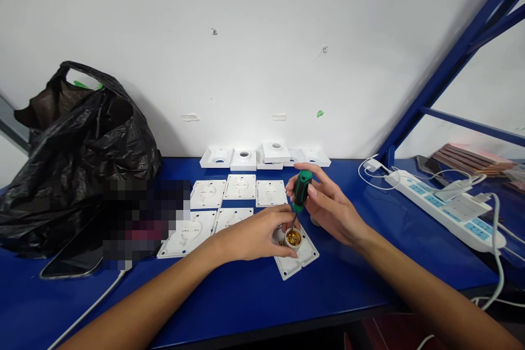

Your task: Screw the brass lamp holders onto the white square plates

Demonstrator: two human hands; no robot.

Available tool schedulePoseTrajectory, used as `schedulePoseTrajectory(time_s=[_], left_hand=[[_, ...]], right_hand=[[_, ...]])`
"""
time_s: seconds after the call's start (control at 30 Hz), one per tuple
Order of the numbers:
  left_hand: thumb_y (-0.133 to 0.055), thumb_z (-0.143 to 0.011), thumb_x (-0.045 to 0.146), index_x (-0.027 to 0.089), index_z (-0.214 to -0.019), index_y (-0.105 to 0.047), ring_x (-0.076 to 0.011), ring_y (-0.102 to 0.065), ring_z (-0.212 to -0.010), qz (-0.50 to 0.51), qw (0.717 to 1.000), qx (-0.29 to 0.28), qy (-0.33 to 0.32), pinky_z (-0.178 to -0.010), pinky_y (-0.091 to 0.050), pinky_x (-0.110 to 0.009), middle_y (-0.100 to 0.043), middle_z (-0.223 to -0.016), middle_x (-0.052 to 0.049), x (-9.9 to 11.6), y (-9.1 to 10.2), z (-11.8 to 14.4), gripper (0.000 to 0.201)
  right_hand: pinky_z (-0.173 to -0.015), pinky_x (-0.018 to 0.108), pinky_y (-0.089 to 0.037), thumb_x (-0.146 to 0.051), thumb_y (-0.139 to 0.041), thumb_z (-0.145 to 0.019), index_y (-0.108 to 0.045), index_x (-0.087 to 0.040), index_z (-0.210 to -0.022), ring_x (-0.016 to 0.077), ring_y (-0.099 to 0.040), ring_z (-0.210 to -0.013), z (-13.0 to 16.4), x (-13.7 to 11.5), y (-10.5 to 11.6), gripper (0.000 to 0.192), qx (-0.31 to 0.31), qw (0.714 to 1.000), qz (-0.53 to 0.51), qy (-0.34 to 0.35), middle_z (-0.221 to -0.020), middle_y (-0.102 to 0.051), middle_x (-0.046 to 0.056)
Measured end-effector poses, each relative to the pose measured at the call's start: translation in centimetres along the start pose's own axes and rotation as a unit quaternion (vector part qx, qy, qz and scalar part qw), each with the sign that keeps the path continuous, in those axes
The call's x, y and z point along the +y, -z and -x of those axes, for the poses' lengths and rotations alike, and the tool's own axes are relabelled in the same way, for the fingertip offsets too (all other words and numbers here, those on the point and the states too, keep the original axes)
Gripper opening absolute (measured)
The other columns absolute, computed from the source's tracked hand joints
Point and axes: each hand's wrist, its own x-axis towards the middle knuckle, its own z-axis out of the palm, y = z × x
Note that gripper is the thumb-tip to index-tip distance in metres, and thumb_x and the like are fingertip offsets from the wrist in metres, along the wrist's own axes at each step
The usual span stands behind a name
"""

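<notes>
My left hand (266,232) is closed around the white rim of a round lamp socket (293,239) with brass-coloured metal inside. That socket sits on a square white base plate (305,258) lying tilted on the blue table. In my right hand (328,205) is a screwdriver (303,188) with a green and black handle, held nearly upright. Its shaft points down into the socket, and the tip is hidden among the metal parts. Several more white base plates (240,186) lie to the left and behind, partly covered by my left forearm.
White square covers (244,159) with round holes line the wall, one stacked on others. A black plastic bag (82,158) and a phone (74,254) are at left. At right lie a power strip (443,205) with cables and a blue metal frame (451,60).
</notes>
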Motion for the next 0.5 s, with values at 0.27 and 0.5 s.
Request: schedulePoseTrajectory(time_s=[0.27, 0.5], left_hand=[[-0.088, -0.084, 0.038, 0.02, -0.102, -0.067, -0.0212, -0.063, -0.093, -0.003, 1.0, 0.009, 0.004, -0.083, -0.05, -0.031, -0.064, -0.105, -0.003, -0.01, 0.05, -0.16, 0.033], [-0.086, -0.087, 0.037, 0.022, -0.102, -0.063, -0.0244, -0.064, -0.1, -0.043, 0.999, 0.024, 0.012, -0.085, -0.049, -0.033, -0.065, -0.106, -0.003, 0.34, -0.52, 0.05, 0.031]], right_hand=[[-0.095, 0.038, -0.051, -0.037, -0.066, -0.103, -0.065, -0.04, -0.135, 0.0197, -0.064, -0.105, 0.09, -0.26, -0.03, 0.033, -0.018, 0.999, 0.025, 0.018, -0.113, -0.071, 0.003], [-0.089, 0.037, -0.052, -0.04, -0.069, -0.1, -0.068, -0.039, -0.131, 0.0196, -0.064, -0.099, 0.09, -0.6, 0.12, 0.031, 0.028, 0.998, 0.049, 0.035, -0.109, -0.071, 0.003]])
